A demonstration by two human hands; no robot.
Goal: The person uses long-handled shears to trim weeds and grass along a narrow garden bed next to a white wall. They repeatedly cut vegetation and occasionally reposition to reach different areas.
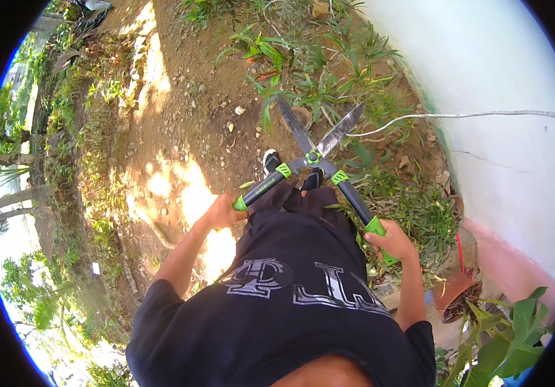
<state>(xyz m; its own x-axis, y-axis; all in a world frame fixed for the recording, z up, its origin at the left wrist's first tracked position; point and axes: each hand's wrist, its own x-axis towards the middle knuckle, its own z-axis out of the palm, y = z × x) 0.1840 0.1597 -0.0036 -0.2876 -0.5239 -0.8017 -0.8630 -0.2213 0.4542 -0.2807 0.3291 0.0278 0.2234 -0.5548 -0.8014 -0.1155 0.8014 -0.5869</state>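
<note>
A pair of hedge shears (313, 156) with grey and green handles spans the space between my hands, its two metal blades spread apart in a V. My left hand (225, 212) grips the end of the left handle. Around the green grip of the right handle my right hand (392, 240) is closed. The blades point away from me, above bare soil and low leafy plants (323, 89). Behind the left blade a round brownish thing (300, 117) shows in part on the ground.
A white wall (504, 58) with a pink base stands on the right. From it a pale cable (475, 114) runs towards the blades. A tilted clay pot (454, 292) lies at lower right by broad leaves. My feet in dark footwear (312, 180) stand below the shears.
</note>
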